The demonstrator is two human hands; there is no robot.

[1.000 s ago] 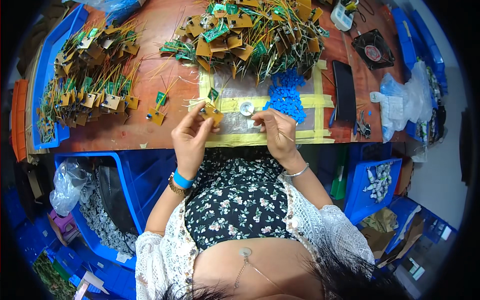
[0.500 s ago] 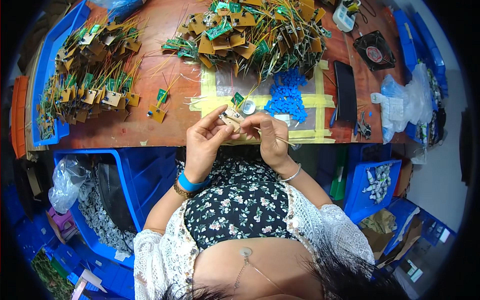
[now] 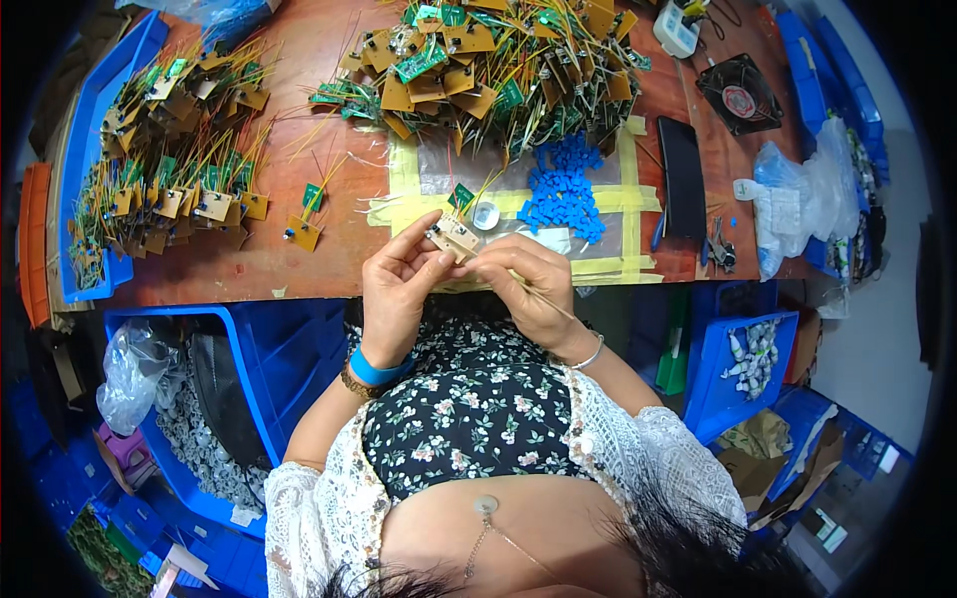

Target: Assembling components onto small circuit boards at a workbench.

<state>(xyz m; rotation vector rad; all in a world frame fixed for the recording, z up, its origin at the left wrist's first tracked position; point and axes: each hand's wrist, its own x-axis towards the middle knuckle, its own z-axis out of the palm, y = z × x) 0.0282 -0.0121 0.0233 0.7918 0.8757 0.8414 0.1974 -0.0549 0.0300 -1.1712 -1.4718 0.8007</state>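
My left hand pinches a small tan circuit board just over the table's front edge. A little green board on thin wires sticks up behind it. In my right hand is a thin pale stick, its rear end pointing down to the right. The fingertips of both hands almost meet at the tan board's lower edge, and they hide the stick's front tip. Close beyond the boards stands a small round dish. A heap of small blue pieces lies to its right.
Wired circuit boards form a large pile at the back and fill a blue tray at left. One board lies alone. To the right are a black phone-like slab, a fan and plastic bags.
My right hand has turned and come closer to the board, its fingers now stretched toward the lower edge. My left hand keeps its hold. The whole view has shifted slightly.
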